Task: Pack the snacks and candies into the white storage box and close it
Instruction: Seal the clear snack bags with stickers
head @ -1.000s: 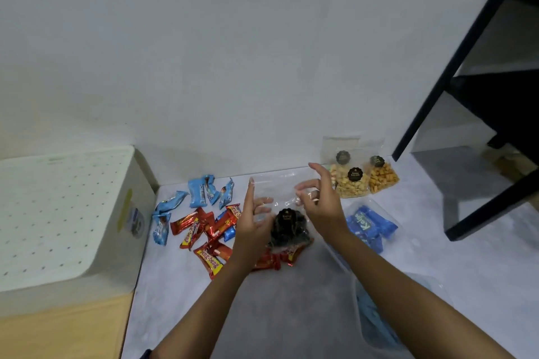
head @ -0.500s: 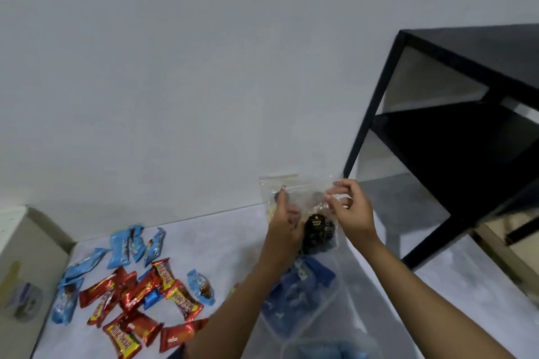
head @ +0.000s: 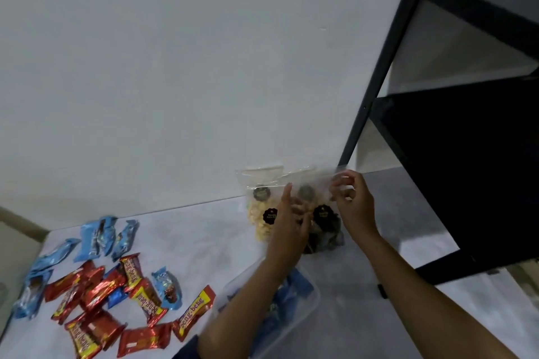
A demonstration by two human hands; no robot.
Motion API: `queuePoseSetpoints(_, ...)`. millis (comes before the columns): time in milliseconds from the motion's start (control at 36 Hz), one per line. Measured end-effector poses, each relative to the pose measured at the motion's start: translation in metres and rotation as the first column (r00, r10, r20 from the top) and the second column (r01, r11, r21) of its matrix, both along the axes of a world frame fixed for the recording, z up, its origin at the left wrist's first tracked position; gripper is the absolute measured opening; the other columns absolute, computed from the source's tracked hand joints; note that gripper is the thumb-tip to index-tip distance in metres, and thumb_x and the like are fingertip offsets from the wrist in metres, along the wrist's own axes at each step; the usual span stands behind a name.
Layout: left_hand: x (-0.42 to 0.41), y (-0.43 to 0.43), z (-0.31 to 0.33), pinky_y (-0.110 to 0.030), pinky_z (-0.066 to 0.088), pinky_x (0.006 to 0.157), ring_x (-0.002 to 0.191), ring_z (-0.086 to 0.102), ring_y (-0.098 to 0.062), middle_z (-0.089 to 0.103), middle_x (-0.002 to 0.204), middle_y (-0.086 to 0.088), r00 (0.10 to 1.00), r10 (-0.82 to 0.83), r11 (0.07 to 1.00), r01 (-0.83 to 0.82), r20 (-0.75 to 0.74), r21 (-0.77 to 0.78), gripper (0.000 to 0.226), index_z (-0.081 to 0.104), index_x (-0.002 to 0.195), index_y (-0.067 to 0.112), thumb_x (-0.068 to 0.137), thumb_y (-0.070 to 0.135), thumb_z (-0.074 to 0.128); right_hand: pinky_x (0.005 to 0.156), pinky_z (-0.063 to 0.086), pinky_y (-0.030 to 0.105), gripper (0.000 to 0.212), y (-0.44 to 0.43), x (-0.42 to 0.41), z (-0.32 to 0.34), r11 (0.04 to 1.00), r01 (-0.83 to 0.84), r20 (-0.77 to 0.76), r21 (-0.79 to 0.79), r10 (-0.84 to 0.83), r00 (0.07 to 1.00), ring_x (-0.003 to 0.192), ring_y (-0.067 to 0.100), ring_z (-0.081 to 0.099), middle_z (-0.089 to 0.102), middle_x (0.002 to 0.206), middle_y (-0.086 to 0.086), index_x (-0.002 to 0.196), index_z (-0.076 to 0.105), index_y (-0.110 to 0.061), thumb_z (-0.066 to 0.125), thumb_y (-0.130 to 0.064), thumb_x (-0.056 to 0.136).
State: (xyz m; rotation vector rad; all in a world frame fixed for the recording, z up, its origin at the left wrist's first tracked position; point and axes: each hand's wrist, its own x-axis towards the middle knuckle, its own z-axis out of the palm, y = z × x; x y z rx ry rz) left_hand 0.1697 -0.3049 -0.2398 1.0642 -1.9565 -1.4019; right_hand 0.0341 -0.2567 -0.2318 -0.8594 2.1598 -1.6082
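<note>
Pinching probably light, slippery snack bag (head: 326,229) by its top seal with right hand (head: 354,205), bracing with left hand (head: 288,223), grip unclear.

Bars (head: 116,300) lie scattered at the left. Bags (head: 258,214) stand at the back against the wall (head: 175,67), a pouch (head: 325,227) just before them, between left hand (head: 288,224) and right hand (head: 354,207). Shelf (head: 466,169) to the right. Nearest, a tub (head: 314,297), packets (head: 297,283) in it.
</note>
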Motion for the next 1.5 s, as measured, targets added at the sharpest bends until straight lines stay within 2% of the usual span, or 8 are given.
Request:
queuePoseSetpoints(111, -0.003, 0.001, -0.002, -0.04, 0.052, 0.091, 0.105, 0.057, -0.026, 0.044, 0.131, -0.013, 1.0, -0.013, 1.0, 0.014, 0.02, -0.015, 0.075, 0.006, 0.147, 0.03, 0.086, 0.028, 0.05, 0.07, 0.05, 0.024, 0.035, -0.005, -0.004, -0.004, 1.0, 0.013, -0.032, -0.003, -0.013, 0.999, 0.088, 0.017, 0.058, 0.059, 0.104, 0.0, 0.123, 0.05, -0.016, 0.06, -0.011, 0.089)
queuePoseSetpoints(306, -0.002, 0.0, -0.008, -0.037, 0.051, 0.093, 0.108, 0.058, -0.02, 0.029, 0.146, -0.004, 0.998, -0.029, 0.996, 0.034, 0.061, -0.081, 0.083, -0.009, 0.142, 0.042, 0.093, 0.017, 0.053, 0.07, 0.05, 0.024, 0.048, -0.006, -0.003, -0.023, 0.998, -0.024, -0.008, 0.056, 0.024, 1.0, 0.091, 0.018, 0.058, 0.056, 0.108, -0.001, 0.134, 0.038, -0.018, 0.057, -0.011, 0.09)
queuePoseSetpoints(472, 0.006, -0.004, -0.022, 0.009, 0.03, 0.081, 0.097, 0.029, 0.038, 0.018, 0.152, -0.012, 0.998, 0.022, 0.987, -0.012, 0.056, -0.158, 0.074, -0.003, 0.145, 0.02, 0.094, 0.013, 0.051, 0.068, 0.047, 0.011, 0.062, -0.003, 0.0, -0.033, 0.984, -0.158, 0.01, 0.086, 0.157, 0.987, 0.09, 0.003, 0.053, 0.047, 0.118, -0.007, 0.141, 0.03, -0.017, 0.061, -0.011, 0.088)
queuePoseSetpoints(639, 0.013, -0.007, -0.021, 0.002, 0.031, 0.086, 0.108, 0.04, 0.002, 0.027, 0.147, -0.011, 0.989, 0.082, 0.975, -0.054, 0.124, -0.214, 0.075, -0.003, 0.145, 0.026, 0.094, 0.019, 0.052, 0.083, 0.05, 0.027, 0.068, 0.0, 0.004, -0.042, 0.963, -0.237, -0.012, 0.127, 0.241, 0.97, 0.109, 0.015, 0.053, 0.046, 0.134, 0.003, 0.143, 0.026, -0.029, 0.061, -0.011, 0.088)
queuePoseSetpoints(806, 0.017, -0.011, -0.024, 0.008, 0.02, 0.089, 0.111, 0.025, 0.006, 0.025, 0.146, -0.014, 0.981, 0.053, 0.951, 0.009, 0.189, -0.311, 0.068, 0.013, 0.147, 0.011, 0.092, 0.011, 0.054, 0.092, 0.052, 0.04, 0.07, 0.0, 0.006, -0.043, 0.943, -0.302, -0.03, 0.139, 0.309, 0.951, 0.118, 0.028, 0.052, 0.043, 0.138, 0.009, 0.136, 0.025, -0.04, 0.064, -0.011, 0.085)
queuePoseSetpoints(1056, 0.018, -0.016, -0.031, -0.042, 0.04, 0.105, 0.129, 0.035, -0.04, 0.028, 0.14, -0.03, 0.956, 0.055, 0.943, 0.045, 0.289, -0.33, 0.068, 0.026, 0.143, -0.003, 0.086, 0.014, 0.059, 0.085, 0.042, 0.016, 0.07, -0.001, 0.008, -0.047, 0.932, -0.311, -0.061, 0.186, 0.327, 0.943, 0.103, 0.01, 0.047, 0.037, 0.122, -0.003, 0.143, 0.03, -0.014, 0.065, -0.002, 0.083)
queuePoseSetpoints(1306, 0.019, -0.009, -0.003, -0.034, 0.026, 0.113, 0.139, 0.018, -0.031, 0.01, 0.151, -0.017, 0.952, 0.004, 0.982, 0.053, 0.306, -0.18, 0.067, 0.02, 0.145, 0.005, 0.089, 0.012, 0.056, 0.103, 0.043, 0.034, 0.06, 0.007, 0.013, -0.03, 0.899, -0.31, -0.026, 0.309, 0.333, 0.943, 0.126, 0.021, 0.042, 0.031, 0.139, 0.009, 0.135, 0.044, -0.011, 0.067, -0.002, 0.08)
queuePoseSetpoints(1500, 0.05, -0.008, 0.025, -0.028, 0.035, 0.101, 0.113, 0.044, -0.022, 0.049, 0.122, -0.016, 0.949, -0.086, 0.952, 0.168, 0.303, -0.256, 0.051, 0.049, 0.125, -0.004, 0.081, 0.021, 0.059, 0.099, 0.041, 0.038, 0.035, 0.02, 0.037, 0.015, 0.853, -0.212, -0.178, 0.478, 0.33, 0.927, 0.117, 0.025, 0.046, 0.047, 0.132, 0.006, 0.12, 0.059, -0.014, 0.057, -0.015, 0.085)
